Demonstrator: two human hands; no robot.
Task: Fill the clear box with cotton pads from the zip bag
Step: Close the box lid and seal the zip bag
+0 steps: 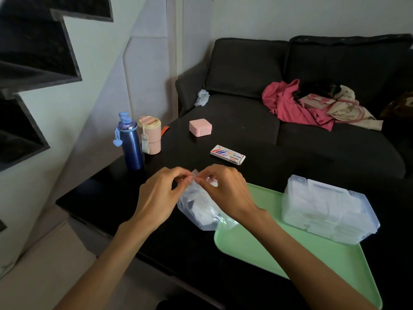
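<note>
At the centre of the frame a clear zip bag point(202, 206) is held upright by both hands over the dark counter point(107, 198). Its top edge is pinched by the left hand point(156, 193) from the left side and by the right hand point(223, 189) from the right, with the fingertips of both hands curled in and nearly meeting at the seal. White cotton pads point(204, 212) are seen through the plastic in the lower part of the bag. The bag's bottom is placed at the left edge of a light green tray point(279, 253), which is spread across the lower right of the frame.

On the far right part of the tray a clear box point(328, 209) is set, its lid closed, with white contents visible through its walls; it is kept well apart from the bag.

Toward the left of the frame, on the counter, a blue bottle point(131, 144) and a cream and pink cup point(150, 136) are stood upright just beside each other. Further up, near the middle, a small pink case point(200, 127) is seen, and below it to the right a flat white packet point(227, 154) with coloured stripes. A dark sofa point(312, 135) fills the upper right, with pink and beige clothes point(308, 106) piled on its seat.
</note>
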